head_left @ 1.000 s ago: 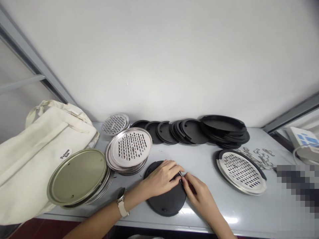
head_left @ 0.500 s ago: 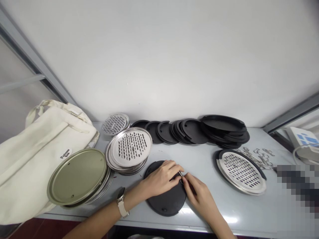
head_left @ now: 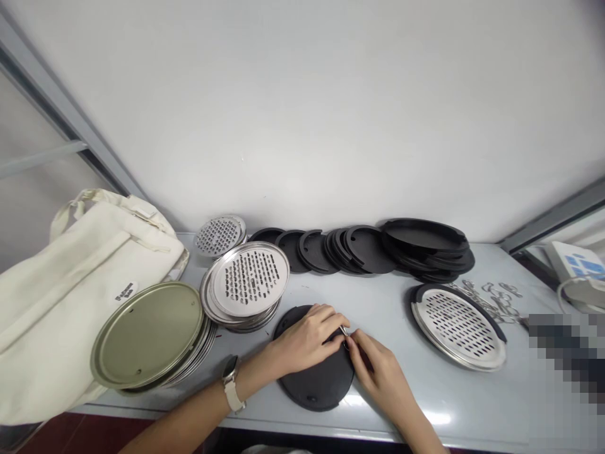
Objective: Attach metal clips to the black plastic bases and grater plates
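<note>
We've got a black disc (head_left: 316,377) lying flat on the grey table (head_left: 378,302), its long axis running from front-left to far-right. Our left hand (head_left: 305,340) rests on its far edge, fingers curled, pinching a tiny metal ring (head_left: 345,332). Our right hand (head_left: 378,369) meets it there, fingertips closed on the same ring, which is too small to tell which way it points.

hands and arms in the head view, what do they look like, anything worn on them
Both arms are bare, with no sleeves in view. The left hand has a wristwatch just behind it: a pale cream strap with a small case. The right hand and its wrist carry nothing: no watch or glove shows. No rings can be made out on either hand.
</note>
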The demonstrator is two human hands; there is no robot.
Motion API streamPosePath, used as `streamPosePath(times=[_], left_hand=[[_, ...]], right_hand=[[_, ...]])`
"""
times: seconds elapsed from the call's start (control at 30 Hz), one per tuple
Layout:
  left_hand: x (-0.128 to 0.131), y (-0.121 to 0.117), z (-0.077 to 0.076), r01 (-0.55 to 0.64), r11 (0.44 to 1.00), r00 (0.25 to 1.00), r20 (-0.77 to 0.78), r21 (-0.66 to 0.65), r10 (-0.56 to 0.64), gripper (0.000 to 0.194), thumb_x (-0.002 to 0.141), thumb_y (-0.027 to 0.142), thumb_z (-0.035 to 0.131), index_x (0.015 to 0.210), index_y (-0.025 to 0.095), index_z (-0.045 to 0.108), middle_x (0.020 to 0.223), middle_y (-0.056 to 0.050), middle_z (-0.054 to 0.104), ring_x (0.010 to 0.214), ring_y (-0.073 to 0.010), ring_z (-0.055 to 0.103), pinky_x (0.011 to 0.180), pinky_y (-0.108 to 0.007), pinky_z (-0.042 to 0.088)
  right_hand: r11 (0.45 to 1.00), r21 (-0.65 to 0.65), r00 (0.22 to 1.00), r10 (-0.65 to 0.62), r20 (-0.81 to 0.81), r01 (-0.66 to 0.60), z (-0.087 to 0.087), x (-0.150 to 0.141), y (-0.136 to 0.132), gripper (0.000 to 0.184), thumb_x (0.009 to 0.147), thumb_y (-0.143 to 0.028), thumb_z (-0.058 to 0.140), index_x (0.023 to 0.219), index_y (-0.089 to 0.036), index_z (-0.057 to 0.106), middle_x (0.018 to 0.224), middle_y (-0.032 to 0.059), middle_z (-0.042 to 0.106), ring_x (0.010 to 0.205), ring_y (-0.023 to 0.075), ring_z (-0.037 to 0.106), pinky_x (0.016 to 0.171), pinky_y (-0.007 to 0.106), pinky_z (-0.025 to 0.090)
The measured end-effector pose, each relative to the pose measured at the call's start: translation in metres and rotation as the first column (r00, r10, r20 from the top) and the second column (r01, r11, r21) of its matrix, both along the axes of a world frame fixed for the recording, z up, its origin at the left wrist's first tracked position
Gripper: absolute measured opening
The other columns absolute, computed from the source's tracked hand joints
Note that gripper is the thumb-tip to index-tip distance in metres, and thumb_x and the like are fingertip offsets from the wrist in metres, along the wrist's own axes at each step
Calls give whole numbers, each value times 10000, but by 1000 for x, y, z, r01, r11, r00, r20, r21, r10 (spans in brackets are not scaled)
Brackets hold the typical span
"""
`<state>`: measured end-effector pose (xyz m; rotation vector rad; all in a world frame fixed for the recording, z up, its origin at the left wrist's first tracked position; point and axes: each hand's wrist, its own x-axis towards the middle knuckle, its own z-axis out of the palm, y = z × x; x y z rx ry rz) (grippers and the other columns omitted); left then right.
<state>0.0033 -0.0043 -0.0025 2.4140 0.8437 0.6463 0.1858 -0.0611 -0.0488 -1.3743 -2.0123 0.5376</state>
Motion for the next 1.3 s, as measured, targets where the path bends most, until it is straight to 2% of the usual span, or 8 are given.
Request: streamPosePath(times=[0.3, 0.67, 0.83, 0.93, 1.07, 1.3], left_hand=[[0, -1, 1, 8, 1000, 1000, 12, -5, -8, 127, 897, 152, 518, 1016, 196, 532, 965, -33, 560, 965, -175, 532, 898, -305, 451], [0, 0, 2, 17, 1000, 1000, -13, 21, -17, 121, 894, 151, 534, 1010, 182, 523, 968, -30, 564, 950, -166, 534, 910, -290, 441], [0, 0, 4, 54, 996, 998, -33, 72, -52, 116, 934, 130, 438, 1010, 174, 513, 965, -37, 579, 941, -169, 541, 914, -320, 436], [0, 0, 4, 44, 996, 998, -39, 74, -42, 108, 931, 141, 448, 1008, 178, 514, 958, -37, 572, 945, -173, 538, 905, -321, 444], [-1, -1, 5, -6, 998, 999, -51, 58, 9, 135, 913, 168, 498, 1046, 183, 517, 1002, -44, 548, 966, -179, 530, 873, -300, 463], [1, -1, 5, -26, 993, 996, -84, 118, 36, 122, 908, 173, 488, 1027, 179, 518, 996, -50, 541, 932, -188, 534, 876, -337, 451]], right_hand=[[998, 65, 1000, -3, 19, 2, 3, -2, 0, 165, 975, -222, 377, 813, -215, 408, 666, -14, 483, 590, 138, 499, 569, 248, 363], [997, 78, 1000, -16, 21, 14, 4, -2, -1, 178, 971, -221, 375, 799, -214, 418, 650, -20, 475, 570, 131, 490, 557, 241, 365], [994, 78, 997, -80, -18, 82, 6, 0, -2, 223, 971, -228, 363, 748, -221, 375, 600, -43, 412, 509, 111, 435, 518, 226, 352], [993, 53, 994, -102, -31, 104, 8, 0, -2, 233, 972, -244, 360, 741, -222, 372, 591, -47, 405, 496, 106, 430, 501, 217, 355], [996, 8, 995, -91, -32, 91, 9, -1, 0, 226, 978, -262, 351, 760, -221, 396, 603, -36, 450, 510, 115, 464, 503, 215, 373], [999, -8, 999, -36, 6, 36, 5, -2, 4, 206, 985, -280, 346, 819, -218, 450, 665, 2, 541, 593, 149, 542, 552, 232, 410]])
